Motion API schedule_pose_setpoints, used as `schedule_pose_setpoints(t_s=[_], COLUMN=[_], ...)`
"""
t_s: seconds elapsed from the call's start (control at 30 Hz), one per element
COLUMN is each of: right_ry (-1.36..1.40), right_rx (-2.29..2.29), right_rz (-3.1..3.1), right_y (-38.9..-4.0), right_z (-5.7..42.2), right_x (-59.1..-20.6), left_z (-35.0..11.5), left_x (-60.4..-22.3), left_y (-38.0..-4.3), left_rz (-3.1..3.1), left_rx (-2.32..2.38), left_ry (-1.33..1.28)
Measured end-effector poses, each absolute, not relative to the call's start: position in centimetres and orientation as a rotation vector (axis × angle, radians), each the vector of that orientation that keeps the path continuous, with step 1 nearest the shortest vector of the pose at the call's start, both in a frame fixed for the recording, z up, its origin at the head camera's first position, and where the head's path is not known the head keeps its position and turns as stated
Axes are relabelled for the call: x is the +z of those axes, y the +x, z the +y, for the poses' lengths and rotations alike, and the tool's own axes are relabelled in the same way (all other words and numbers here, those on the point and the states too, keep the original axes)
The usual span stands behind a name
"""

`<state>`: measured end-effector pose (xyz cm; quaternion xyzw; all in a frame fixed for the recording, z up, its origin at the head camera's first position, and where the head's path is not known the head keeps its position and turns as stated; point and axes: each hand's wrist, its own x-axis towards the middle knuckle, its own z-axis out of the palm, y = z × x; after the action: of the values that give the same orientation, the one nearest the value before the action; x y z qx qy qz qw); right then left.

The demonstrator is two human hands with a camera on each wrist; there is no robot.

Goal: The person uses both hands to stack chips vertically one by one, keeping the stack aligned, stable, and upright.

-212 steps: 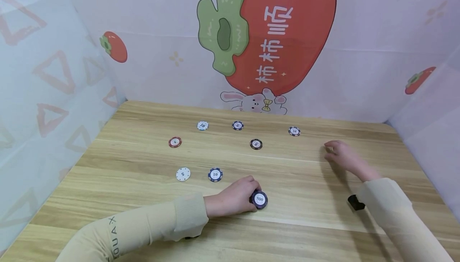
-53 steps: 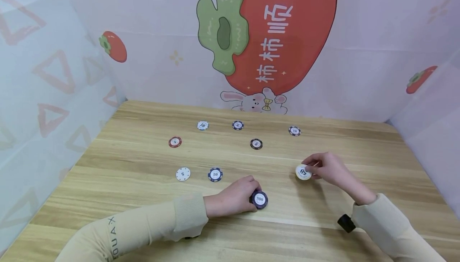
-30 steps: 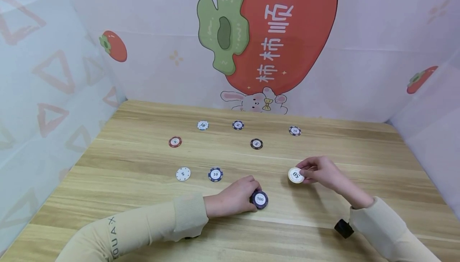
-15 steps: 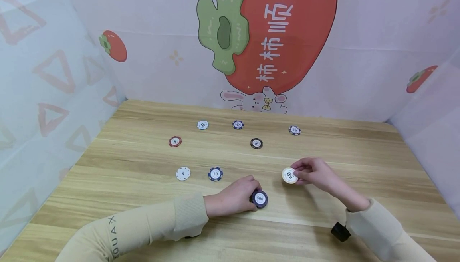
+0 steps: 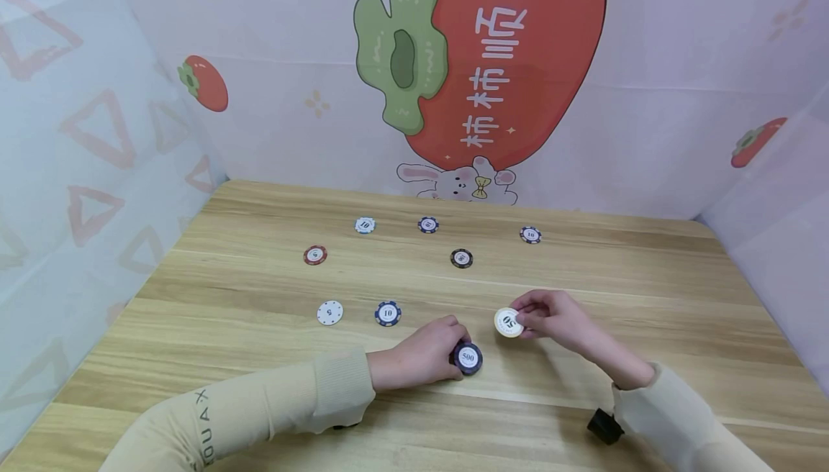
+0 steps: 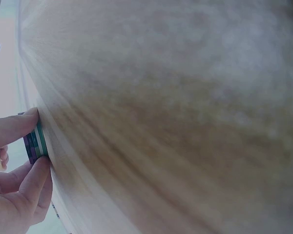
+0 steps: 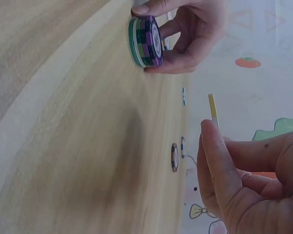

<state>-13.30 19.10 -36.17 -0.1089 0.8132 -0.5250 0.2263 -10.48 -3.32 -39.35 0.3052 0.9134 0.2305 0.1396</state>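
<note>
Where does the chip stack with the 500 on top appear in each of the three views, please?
Head: the chip stack is right of centre, below mid-height, in the left hand.
Left wrist: the chip stack is near the left edge, slightly below mid-height, seen from the side.
Right wrist: the chip stack is at the top, around the middle.
Shared landmark: the left hand gripping it, visible in all three.
</note>
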Motion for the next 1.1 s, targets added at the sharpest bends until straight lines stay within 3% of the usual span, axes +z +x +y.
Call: schedule_pose_setpoints(t_s=[1.1], right_ry=[-0.379], right_rx=[-1.465], right_rz=[2.097], right_y=[-12.5], right_z=[16.7], right_x=[-39.0], left_z=[-3.3], left_x=[-39.5], left_y=[-10.7], left_rz=[2.641], left_rx=[0.663], left_ry=[0.886])
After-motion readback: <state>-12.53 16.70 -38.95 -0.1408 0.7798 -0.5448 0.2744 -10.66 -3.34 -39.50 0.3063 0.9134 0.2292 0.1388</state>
